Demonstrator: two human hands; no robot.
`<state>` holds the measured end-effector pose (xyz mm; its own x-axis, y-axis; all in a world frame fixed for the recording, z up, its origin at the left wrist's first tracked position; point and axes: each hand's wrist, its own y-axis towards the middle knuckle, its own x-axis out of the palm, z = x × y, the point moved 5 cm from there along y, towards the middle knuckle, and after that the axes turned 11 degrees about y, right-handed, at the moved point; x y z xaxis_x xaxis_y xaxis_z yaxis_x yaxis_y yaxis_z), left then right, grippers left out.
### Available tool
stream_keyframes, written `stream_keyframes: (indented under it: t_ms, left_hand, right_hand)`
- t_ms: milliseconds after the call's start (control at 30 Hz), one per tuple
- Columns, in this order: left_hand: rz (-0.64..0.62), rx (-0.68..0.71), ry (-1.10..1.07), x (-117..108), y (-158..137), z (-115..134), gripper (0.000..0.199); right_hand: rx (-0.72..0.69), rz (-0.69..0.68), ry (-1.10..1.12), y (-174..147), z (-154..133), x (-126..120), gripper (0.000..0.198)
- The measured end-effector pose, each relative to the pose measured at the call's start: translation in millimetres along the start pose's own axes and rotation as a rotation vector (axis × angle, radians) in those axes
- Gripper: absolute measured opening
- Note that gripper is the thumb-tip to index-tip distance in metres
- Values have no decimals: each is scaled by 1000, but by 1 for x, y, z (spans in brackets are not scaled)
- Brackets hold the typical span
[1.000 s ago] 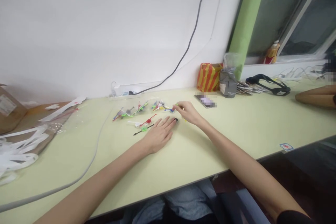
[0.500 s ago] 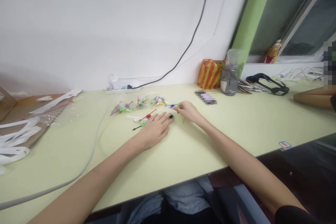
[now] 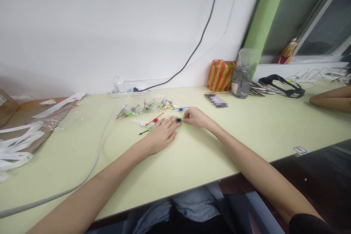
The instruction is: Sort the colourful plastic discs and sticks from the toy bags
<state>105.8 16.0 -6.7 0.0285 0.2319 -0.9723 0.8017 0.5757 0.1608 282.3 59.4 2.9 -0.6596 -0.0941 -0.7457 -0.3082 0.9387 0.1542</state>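
My left hand [image 3: 162,135] lies flat on the table, fingers stretched out, its fingertips beside a small black disc [image 3: 178,120]. Under and beside it are a red plastic spinner arrow [image 3: 155,120] and a black arrow [image 3: 143,132] with a green piece near its end. My right hand [image 3: 196,117] is pinched at the right of the black disc, on a thin green plastic arrow [image 3: 187,127] that is partly covered by the fingers. Just beyond both hands rests a blue spinner arrow [image 3: 180,109].
Several clear bags of coloured arrows [image 3: 146,106] lie near a power strip [image 3: 126,93]. Left are a cable [image 3: 93,170] and white strips [image 3: 16,146]. Right are a phone [image 3: 216,100], a striped bag [image 3: 221,75], a grey container [image 3: 240,84] and another person's arm [image 3: 330,98].
My right hand has lowered the green arrow toward the black disc, away from the blue arrow, which now lies uncovered. My left hand stays in place.
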Motion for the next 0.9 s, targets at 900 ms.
stream_keyframes:
  t_ms: [900]
  left_hand:
    - [48,10,-7,7,0,-3,49]
  right_hand:
    - [-57,156,-387,25,-6,-4,21]
